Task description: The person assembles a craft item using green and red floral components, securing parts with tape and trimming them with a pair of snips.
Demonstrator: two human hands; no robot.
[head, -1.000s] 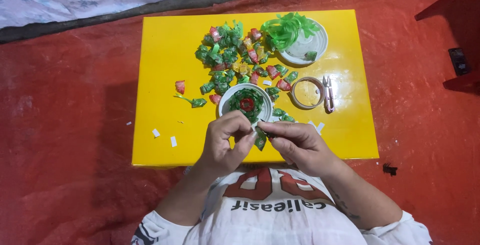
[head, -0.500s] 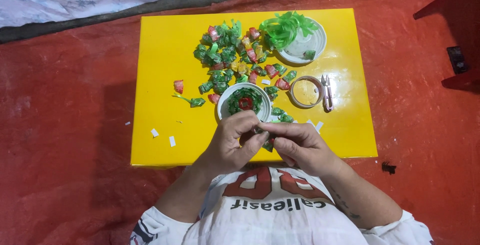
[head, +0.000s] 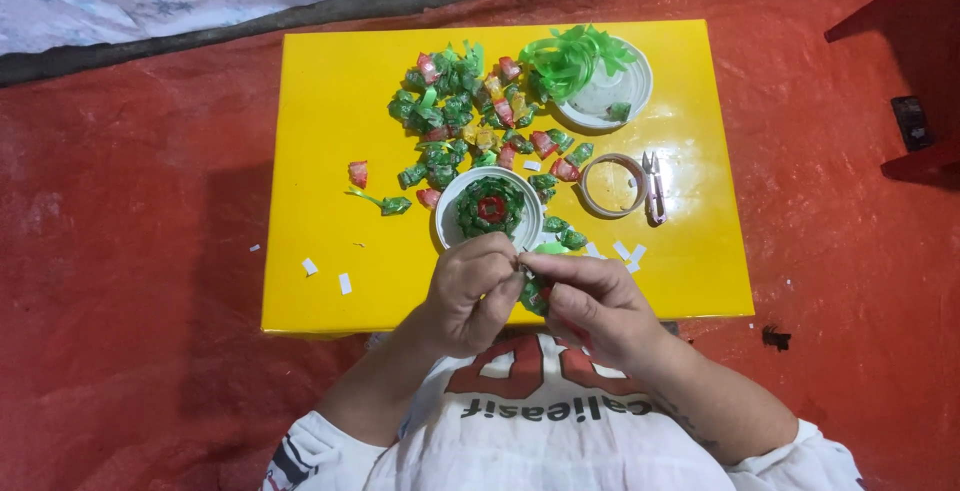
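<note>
I see my left hand (head: 470, 291) and right hand (head: 590, 303) pinched together on a green wrapper (head: 533, 296) just below the white bowl (head: 447, 213).

The yellow table (head: 320, 111) lies bare along its left edge and near right corner, while a candy pile (head: 470, 111), two white dishes and a tape ring (head: 612, 186) crowd the middle and far right.

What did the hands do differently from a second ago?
Both hands drew back a little from the small white bowl toward the body. The left hand and right hand still pinch the same small green folded piece between them. The pile of green and red folded pieces, tape ring and yellow table stayed put.
</note>
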